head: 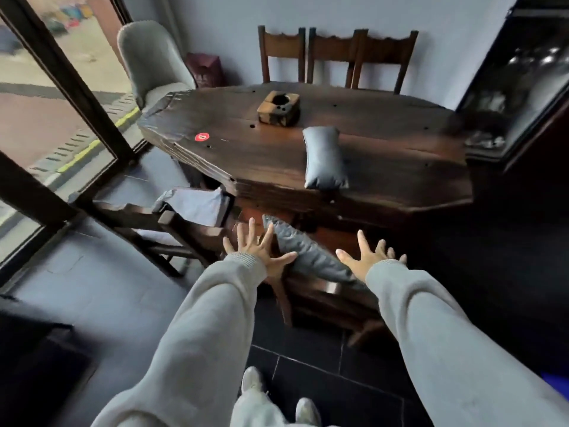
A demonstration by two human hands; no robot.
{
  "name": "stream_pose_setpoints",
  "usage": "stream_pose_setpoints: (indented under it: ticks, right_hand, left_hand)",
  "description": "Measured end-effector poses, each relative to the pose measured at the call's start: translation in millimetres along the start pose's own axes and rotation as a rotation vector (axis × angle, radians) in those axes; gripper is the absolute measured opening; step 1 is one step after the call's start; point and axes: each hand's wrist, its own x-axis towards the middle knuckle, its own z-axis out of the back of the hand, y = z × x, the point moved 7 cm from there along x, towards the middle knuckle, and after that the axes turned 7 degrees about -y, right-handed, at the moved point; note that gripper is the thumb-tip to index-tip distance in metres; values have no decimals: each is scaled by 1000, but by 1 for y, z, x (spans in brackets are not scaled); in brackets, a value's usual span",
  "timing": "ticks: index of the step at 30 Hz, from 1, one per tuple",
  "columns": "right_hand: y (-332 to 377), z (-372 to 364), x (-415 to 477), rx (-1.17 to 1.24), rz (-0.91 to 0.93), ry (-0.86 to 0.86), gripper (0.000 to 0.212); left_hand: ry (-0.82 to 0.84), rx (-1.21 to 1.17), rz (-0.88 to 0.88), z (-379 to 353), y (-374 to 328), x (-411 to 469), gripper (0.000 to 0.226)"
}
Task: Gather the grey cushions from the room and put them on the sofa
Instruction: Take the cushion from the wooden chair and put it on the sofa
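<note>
A grey quilted cushion leans on the seat of a wooden chair pushed against the dark wooden table. My left hand is spread wide at the cushion's left side, thumb touching its edge. My right hand is spread wide just right of the cushion, holding nothing. A second grey cushion lies on the table near its front edge. A third grey cushion rests on another wooden chair at the table's left. No sofa is in view.
A wooden block holder and a red tag sit on the table. A pale upholstered chair stands by the window, three wooden chairs line the far wall, a dark glass cabinet stands right. Dark tiled floor lies underfoot.
</note>
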Motion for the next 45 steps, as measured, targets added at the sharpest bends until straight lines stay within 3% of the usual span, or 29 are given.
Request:
stream_pose_setpoints:
  ticks: [8,16,22,30,35,39,45]
  right_hand:
    - [-36,-57,33,37,-104,147,105]
    - [-37,-106,89,130,-295,278,112]
    - [-20,-125,126,-58,-417,310,108]
    - [-60,-138,155,-63,-449,312,108]
    - [-78,-152,152,13,-418,343,80]
    - [-78,-152,148,22,-385,305,74]
    - [-83,-139,135,46,-365,166,70]
  left_hand:
    - [137,173,-135,-43,-42,68,93]
    - [288,290,-153,-80,-32,171,110]
    - [373,245,-105,-105,-43,233,119]
    - [196,487,-259,-117,-39,283,109]
    - [249,338,-266,-124,-40,297,85]
    - [291,329,-248,-118,-37,296,78]
    - [149,243,-237,-92,-42,278,74]
